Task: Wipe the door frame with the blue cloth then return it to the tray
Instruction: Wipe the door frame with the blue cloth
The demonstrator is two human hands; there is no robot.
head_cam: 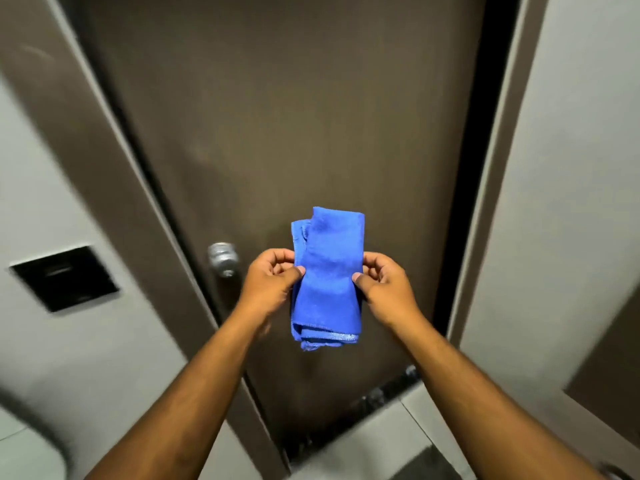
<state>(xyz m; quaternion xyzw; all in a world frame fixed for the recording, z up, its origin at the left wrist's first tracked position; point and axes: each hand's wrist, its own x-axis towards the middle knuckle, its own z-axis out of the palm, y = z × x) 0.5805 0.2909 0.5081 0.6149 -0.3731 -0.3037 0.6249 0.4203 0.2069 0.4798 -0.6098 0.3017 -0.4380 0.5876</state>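
A folded blue cloth [327,275] hangs in the air in front of a dark brown door [294,116]. My left hand [272,284] pinches its left edge and my right hand [388,285] pinches its right edge, thumbs on the front. The brown door frame [83,133] runs down the left side, and its other side [498,168] stands on the right beyond a dark gap. No tray is in view.
A silver round door knob [224,259] sits left of my left hand. A black wall plate [64,278] is set in the grey wall on the left. Light floor tiles [374,441] and a dark threshold lie below the door.
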